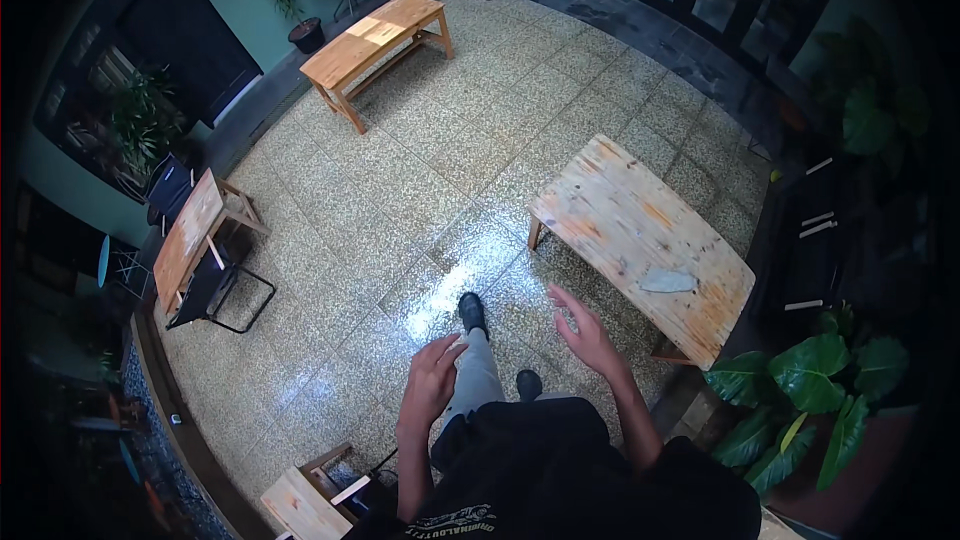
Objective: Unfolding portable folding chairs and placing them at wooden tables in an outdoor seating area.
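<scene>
My left hand is raised in front of my body, holding nothing, its fingers loosely bent and a little apart. Opposite it, my right hand is also bare, with thumb and fingers spread. Neither touches anything. Nearest to the right hand stands a wooden table with a worn, stained top. A pale, flattened cloth-like piece lies on its near half; I cannot tell exactly what it is. Below my hands, one dark shoe is set ahead of the other on the floor.
A wooden table stands far off, left of centre. Another table with a black folding chair is at the left. A wooden piece of furniture is near lower left. Large-leaved plants border the right. Speckled tiles cover the floor.
</scene>
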Demonstrator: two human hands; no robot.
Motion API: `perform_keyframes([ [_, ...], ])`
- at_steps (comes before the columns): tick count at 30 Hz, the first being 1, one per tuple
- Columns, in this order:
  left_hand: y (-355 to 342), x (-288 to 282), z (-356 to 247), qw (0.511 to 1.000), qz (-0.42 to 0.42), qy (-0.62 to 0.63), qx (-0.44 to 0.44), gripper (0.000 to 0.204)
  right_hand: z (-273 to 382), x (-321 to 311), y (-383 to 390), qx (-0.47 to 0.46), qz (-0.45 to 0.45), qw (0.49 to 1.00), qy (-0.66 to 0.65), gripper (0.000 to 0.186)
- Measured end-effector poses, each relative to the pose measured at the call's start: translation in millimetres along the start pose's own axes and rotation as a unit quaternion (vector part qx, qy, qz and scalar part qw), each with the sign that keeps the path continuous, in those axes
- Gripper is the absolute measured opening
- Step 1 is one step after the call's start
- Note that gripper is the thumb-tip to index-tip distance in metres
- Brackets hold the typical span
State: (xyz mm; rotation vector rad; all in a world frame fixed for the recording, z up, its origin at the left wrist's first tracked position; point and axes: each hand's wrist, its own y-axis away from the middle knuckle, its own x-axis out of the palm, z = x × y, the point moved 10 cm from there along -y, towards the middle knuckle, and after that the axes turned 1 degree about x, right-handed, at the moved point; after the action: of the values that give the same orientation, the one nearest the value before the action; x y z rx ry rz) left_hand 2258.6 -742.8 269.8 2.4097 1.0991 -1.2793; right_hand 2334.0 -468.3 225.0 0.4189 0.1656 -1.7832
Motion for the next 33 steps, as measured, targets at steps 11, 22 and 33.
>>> perform_keyframes([
  [11, -183.1, -9.8, 112.4, 0.995, 0.083, 0.015, 0.059, 0.051, 63.4, 17.4, -210.5, -0.096, -0.062, 0.986, 0.121, 0.059],
  [22, -474.5, -84.5, 139.3, 0.945, 0.163, -0.070, 0.276, 0.053, 86.4, -44.0, -367.8, -0.027, -0.166, 0.984, 0.061, 0.058],
  [33, -706.6, -31.6, 153.6, 0.938, 0.209, -0.008, 0.278, 0.049, 19.5, -157.6, -504.9, 0.042, -0.329, 0.939, 0.095, 0.056],
])
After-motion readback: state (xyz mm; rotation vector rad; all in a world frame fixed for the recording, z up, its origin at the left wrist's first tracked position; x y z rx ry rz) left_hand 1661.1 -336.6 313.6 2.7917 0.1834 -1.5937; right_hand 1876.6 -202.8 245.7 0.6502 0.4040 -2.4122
